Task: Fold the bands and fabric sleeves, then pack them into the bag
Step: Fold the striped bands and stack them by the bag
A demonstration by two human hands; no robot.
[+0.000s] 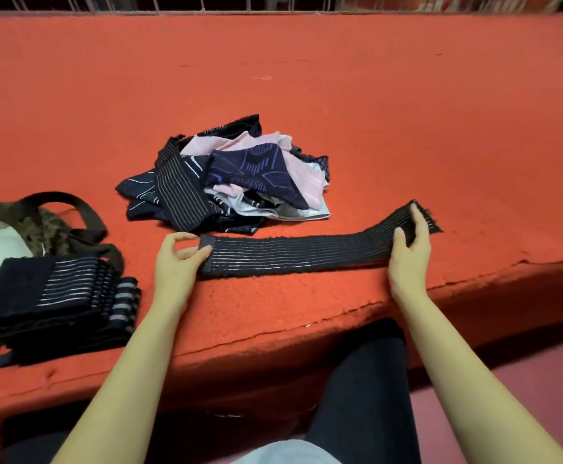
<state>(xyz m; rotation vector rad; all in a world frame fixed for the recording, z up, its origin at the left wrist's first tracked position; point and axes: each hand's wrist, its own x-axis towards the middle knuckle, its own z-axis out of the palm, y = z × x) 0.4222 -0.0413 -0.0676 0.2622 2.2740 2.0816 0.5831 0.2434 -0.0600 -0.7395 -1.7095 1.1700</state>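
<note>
A long black elastic band with thin pale stripes lies stretched flat across the red surface near its front edge. My left hand pinches its left end at the grey fastening patch. My right hand grips its right end, fingers over the top. Behind the band sits a loose pile of bands and fabric sleeves, black, navy and pink. At the left, a stack of folded black bands lies beside an open olive camouflage bag with a dark strap.
The red carpeted platform stretches far back to a railing. Its worn front edge runs diagonally just below the band. My dark-clad knee is under that edge.
</note>
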